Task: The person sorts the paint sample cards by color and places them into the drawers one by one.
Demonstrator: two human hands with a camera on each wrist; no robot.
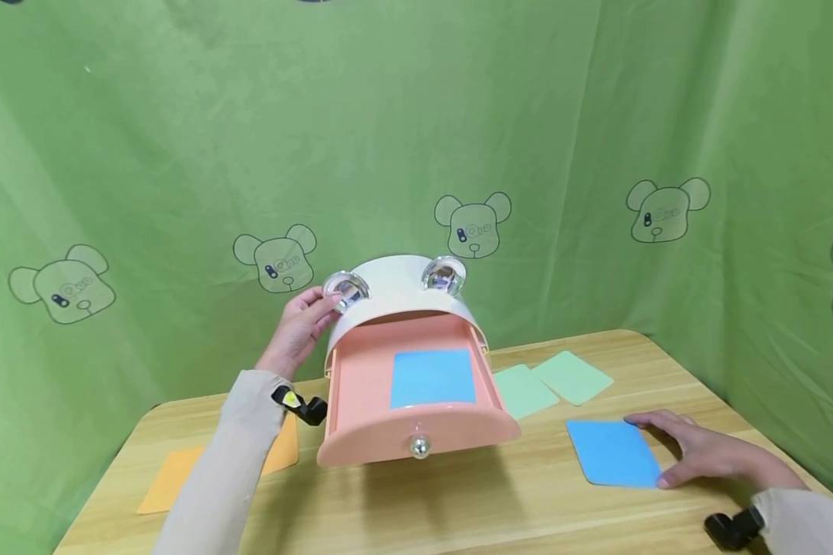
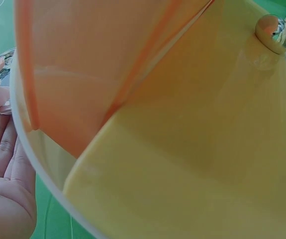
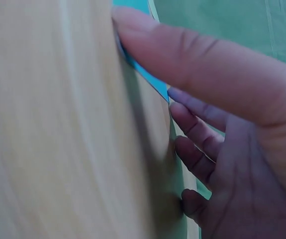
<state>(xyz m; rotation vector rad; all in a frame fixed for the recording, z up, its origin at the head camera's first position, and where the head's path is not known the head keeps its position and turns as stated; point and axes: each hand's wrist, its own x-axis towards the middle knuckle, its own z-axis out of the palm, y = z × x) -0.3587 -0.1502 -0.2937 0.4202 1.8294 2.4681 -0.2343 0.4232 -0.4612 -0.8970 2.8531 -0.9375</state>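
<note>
A white box [image 1: 397,284] with two round silver eyes stands on the table, its pink drawer [image 1: 364,385] pulled out. Inside the drawer lies a square blue card [image 1: 433,378]; a silver knob [image 1: 419,446] sits on the drawer front. My left hand [image 1: 301,327] grips the box's left silver eye [image 1: 347,290], thumb on the front and fingers behind. To the right, my right hand [image 1: 708,453] holds another blue card [image 1: 612,453] by its right edge, thumb at the near corner and index finger at the far one. In the right wrist view the thumb [image 3: 182,64] covers part of that card [image 3: 150,77].
Two green cards [image 1: 572,378] lie beside the box on its right. Orange cards [image 1: 170,482] lie on the left, partly hidden by my left arm. Behind the wooden table [image 1: 548,516] hangs a green curtain [image 1: 389,116] with bear-head prints.
</note>
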